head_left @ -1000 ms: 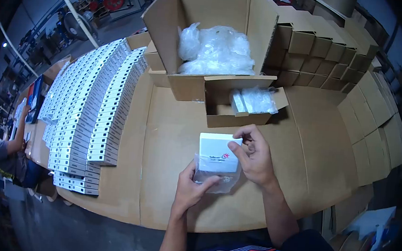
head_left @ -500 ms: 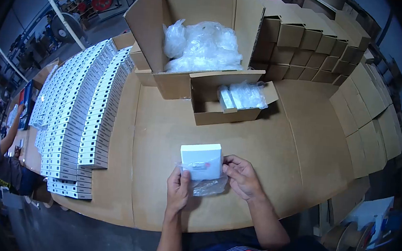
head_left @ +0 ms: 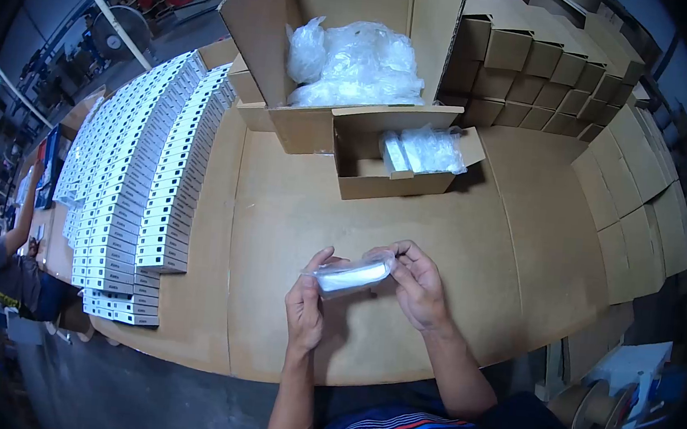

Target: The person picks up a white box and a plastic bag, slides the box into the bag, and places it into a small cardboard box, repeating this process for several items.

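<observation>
Between my hands, above the cardboard-covered table (head_left: 366, 331), is a small white box (head_left: 352, 276) in a clear plastic bag, tilted so that a narrow side faces me. My left hand (head_left: 306, 301) grips its left end, thumb in front. At the right end, the fingers of my right hand (head_left: 417, 285) pinch the bag's plastic. Beyond them stands an open cardboard carton (head_left: 395, 189). Several white boxes in clear wrap (head_left: 424, 150) fill its right part, while bare cardboard shows in its left part.
A large open carton (head_left: 301, 133) at the back holds clear plastic bags (head_left: 361, 61). Stacked white boxes (head_left: 129, 188) line the left side. Folded brown cartons (head_left: 537, 60) are piled at back right, more cartons (head_left: 631, 199) at right. Another person (head_left: 13, 259) is at far left.
The white box has gone from standing with its broad face toward me to tilted nearly flat, with the bag now around it. Both hands have moved slightly up with it.
</observation>
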`<action>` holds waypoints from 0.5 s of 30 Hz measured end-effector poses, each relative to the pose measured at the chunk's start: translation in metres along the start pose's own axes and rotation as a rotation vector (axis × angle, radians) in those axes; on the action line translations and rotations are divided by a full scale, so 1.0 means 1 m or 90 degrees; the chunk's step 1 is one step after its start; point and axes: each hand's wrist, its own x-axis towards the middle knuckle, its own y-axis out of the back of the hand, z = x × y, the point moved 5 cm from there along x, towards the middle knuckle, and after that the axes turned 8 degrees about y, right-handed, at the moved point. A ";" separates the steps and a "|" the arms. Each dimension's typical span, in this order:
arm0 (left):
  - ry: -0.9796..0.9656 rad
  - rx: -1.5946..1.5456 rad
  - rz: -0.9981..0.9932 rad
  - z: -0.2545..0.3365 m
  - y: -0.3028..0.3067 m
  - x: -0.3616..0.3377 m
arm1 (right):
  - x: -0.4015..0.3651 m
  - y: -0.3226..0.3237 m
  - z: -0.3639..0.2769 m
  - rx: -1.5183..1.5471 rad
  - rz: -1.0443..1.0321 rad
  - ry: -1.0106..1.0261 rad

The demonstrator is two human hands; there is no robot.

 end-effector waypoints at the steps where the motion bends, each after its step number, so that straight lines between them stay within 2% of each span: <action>1: 0.030 -0.034 0.014 -0.001 0.000 0.001 | 0.000 -0.001 0.002 -0.004 0.018 0.001; 3: 0.089 -0.103 0.045 -0.005 0.000 0.001 | -0.001 -0.010 0.000 -0.056 -0.020 0.046; 5: 0.098 -0.166 0.053 -0.009 0.000 0.002 | -0.002 -0.018 -0.001 -0.109 -0.061 0.091; 6: 0.103 -0.198 0.056 -0.010 0.001 0.002 | -0.002 -0.018 0.002 -0.169 -0.040 0.093; 9: 0.095 -0.141 0.005 -0.002 -0.004 0.004 | -0.005 -0.006 0.016 -0.155 -0.020 0.026; 12: -0.003 0.031 0.073 -0.002 -0.006 0.006 | -0.003 -0.009 0.013 -0.147 0.009 0.130; 15: 0.136 -0.096 0.038 0.001 -0.017 0.000 | -0.002 -0.007 0.010 -0.201 -0.031 0.112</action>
